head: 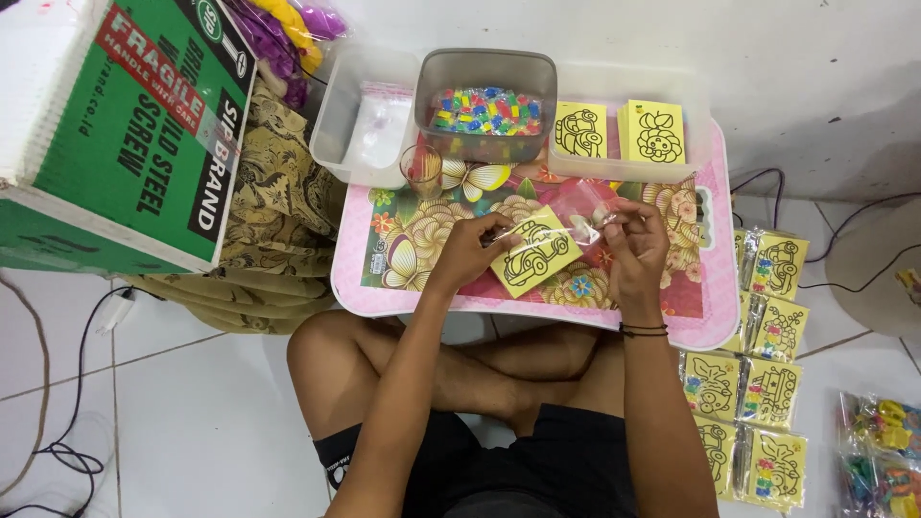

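Observation:
I sit cross-legged behind a small pink table [700,321] with a flowered top. My left hand [470,247] and my right hand [633,238] together hold a clear plastic bag [576,206] with a yellow card [533,253] bearing a black car outline halfway in it. The left hand pinches the bag's left edge and the card's upper corner. On the bag's right side, the right hand's fingers grip the plastic. The card lies tilted above the tabletop.
At the table's back stand a clear tray [357,123], a grey tub of small coloured pieces [485,110], a small glass [420,169] and a tray with two stacks of yellow cards [653,132]. Bagged cards [758,384] lie on the floor right. A green carton [125,134] stands left.

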